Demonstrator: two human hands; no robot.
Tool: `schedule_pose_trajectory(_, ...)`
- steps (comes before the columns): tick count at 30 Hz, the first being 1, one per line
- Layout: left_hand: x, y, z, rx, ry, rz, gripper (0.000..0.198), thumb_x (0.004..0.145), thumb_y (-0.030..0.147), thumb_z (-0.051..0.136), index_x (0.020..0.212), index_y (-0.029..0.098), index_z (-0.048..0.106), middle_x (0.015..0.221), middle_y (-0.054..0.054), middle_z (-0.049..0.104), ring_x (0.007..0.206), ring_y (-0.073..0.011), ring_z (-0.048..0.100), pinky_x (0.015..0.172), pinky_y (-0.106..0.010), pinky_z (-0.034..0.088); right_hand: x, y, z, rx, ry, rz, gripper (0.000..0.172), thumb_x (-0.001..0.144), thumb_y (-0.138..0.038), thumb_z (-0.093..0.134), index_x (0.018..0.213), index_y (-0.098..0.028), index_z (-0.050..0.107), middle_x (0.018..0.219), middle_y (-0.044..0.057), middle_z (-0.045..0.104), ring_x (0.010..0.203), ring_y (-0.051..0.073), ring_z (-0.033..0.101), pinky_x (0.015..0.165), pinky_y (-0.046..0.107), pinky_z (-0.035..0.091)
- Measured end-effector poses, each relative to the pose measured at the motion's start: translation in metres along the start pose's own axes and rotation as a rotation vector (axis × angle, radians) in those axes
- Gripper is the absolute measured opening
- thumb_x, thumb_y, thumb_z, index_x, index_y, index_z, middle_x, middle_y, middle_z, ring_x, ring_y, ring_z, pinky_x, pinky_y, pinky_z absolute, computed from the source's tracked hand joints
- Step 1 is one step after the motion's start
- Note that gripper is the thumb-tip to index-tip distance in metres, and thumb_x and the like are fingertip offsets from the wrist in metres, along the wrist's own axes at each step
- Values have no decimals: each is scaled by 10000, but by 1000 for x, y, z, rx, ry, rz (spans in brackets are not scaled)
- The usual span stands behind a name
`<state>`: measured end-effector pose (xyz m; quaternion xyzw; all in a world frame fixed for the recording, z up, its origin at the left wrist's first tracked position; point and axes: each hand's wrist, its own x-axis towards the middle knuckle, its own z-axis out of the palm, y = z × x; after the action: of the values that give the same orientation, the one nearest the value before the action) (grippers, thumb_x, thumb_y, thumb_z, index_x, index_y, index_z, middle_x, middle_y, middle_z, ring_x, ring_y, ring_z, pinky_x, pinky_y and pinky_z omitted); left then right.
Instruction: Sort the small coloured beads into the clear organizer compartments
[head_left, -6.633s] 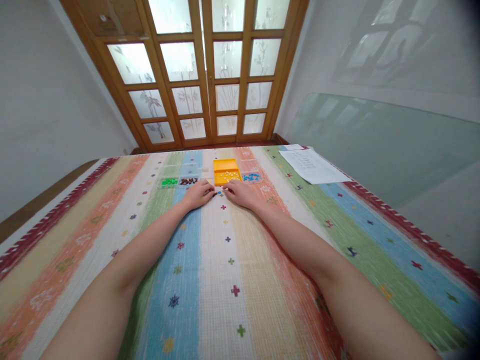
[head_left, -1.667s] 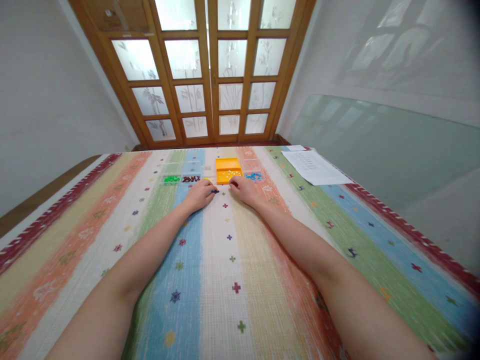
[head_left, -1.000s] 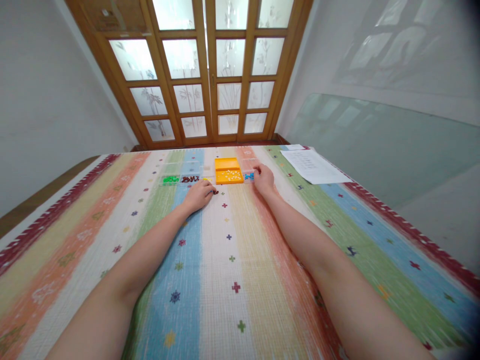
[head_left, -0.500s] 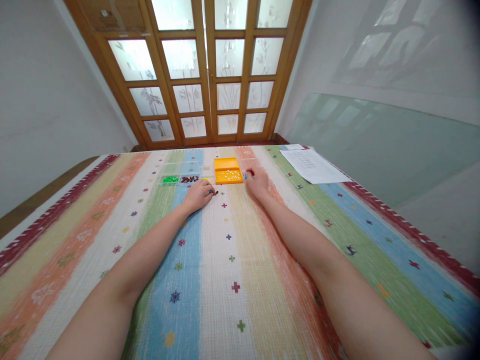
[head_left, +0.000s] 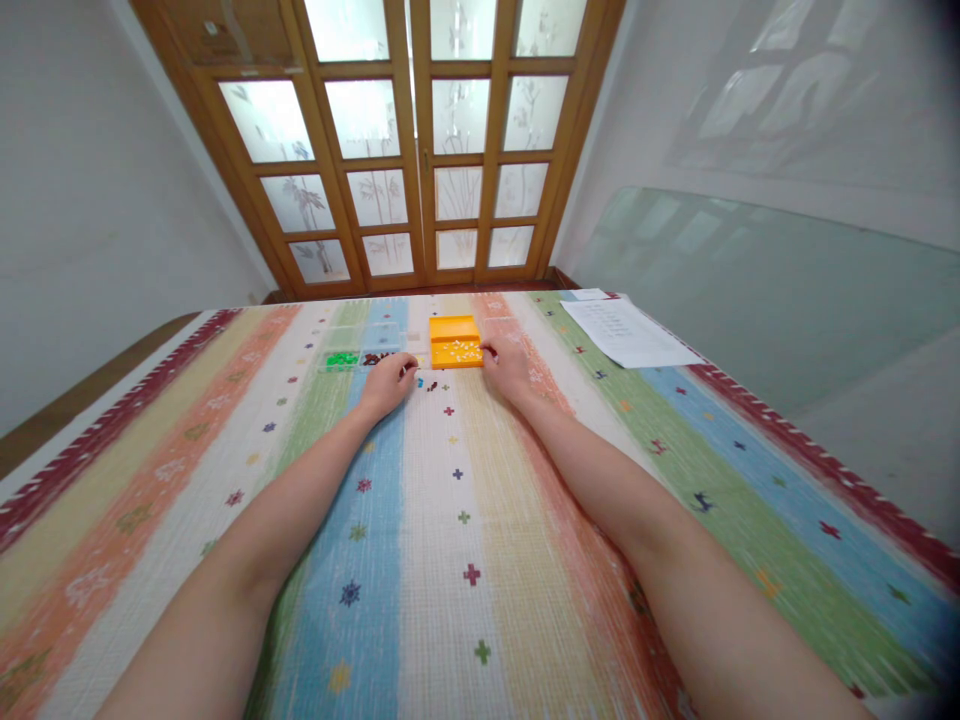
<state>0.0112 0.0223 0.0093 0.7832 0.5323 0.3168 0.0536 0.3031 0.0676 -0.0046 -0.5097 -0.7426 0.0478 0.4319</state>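
Observation:
My left hand (head_left: pixel 390 384) is closed, thumb and fingers pinched together over the front of a clear box, beside some yellow pieces. What it pinches, if anything, is too small to make out. The box holds green pieces (head_left: pixel 342 360) and dark brown pieces (head_left: pixel 373 358), the latter partly behind my fingers. My right hand (head_left: pixel 507 370) touches or nearly touches the right edge of an open orange box (head_left: pixel 453 326) with small white pieces (head_left: pixel 465 350) inside. Its fingers are curled, their contents hidden. Small blue pieces (head_left: pixel 420 384) and dark red pieces (head_left: pixel 432 386) lie on the cloth between my hands.
A striped tablecloth (head_left: pixel 439 560) covers the table. Printed paper sheets (head_left: pixel 622 332) lie at the far right. Beyond the table's far edge stand wooden doors with glass panes (head_left: pixel 457 190); a pale glass panel (head_left: pixel 712 290) leans along the right wall.
My left hand has moved a little left and away from the blue and dark red pieces, uncovering them. My right hand has shifted left to the orange box's edge; the dark red piece at its fingertips is now hidden.

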Motion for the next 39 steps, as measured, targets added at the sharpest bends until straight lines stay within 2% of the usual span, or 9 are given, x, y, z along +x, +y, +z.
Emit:
schedule_pose_trajectory(9,6,-47,-16,-153,243,-355,249,974,361,562,1052,196,732,988,-66,773,890,-213,703,840,-313,535,-2,-9,2,14,-88,-54,258,934,-179,514,1048,-175,746,1073,106,748,1012,255,653,957,378,469)
schedule_pose_trajectory(14,7,-59,-16,-204,254,-477,301,960,344,556,1143,200,747,1058,-69,794,959,-215,733,847,-299,558,-2,-7,4,1,-121,-84,260,922,-158,523,1044,-176,752,1064,103,745,1001,252,654,954,373,475)
schedule_pose_trajectory(21,7,-58,-13,-213,257,-460,311,951,321,568,1154,194,766,1062,-70,801,944,-221,740,866,-321,569,-3,-16,-1,2,-153,-133,237,939,-145,533,1031,-174,750,1068,97,745,1011,246,644,948,364,459)
schedule_pose_trajectory(26,6,-55,-13,-232,244,-454,348,962,302,551,1228,182,741,1077,-72,801,921,-218,736,867,-332,573,-9,-36,-4,-33,-250,-184,230,980,-154,544,1077,-178,751,1101,103,730,1041,248,624,961,368,451)
schedule_pose_trajectory(29,6,-52,-12,-207,228,-432,335,968,301,546,1215,197,746,1075,-64,801,944,-223,733,897,-338,563,-16,-49,2,-57,-343,-302,245,1027,-236,567,1199,-205,738,1204,109,691,1148,260,587,1028,392,434)
schedule_pose_trajectory(33,6,-46,-9,-165,206,-380,293,971,292,539,1130,206,769,1081,-65,798,995,-237,723,919,-342,547,-27,-64,17,-74,-440,-432,383,1048,-331,603,1419,-245,634,1404,120,604,1295,276,520,1109,431,398)
schedule_pose_trajectory(39,5,-35,-1,-139,148,-276,305,983,292,523,1134,204,773,1097,-71,790,991,-236,706,919,-343,532,-30,-72,29,-156,-528,-457,394,1085,-396,554,1457,-279,612,1472,125,565,1359,295,494,1137,467,373)
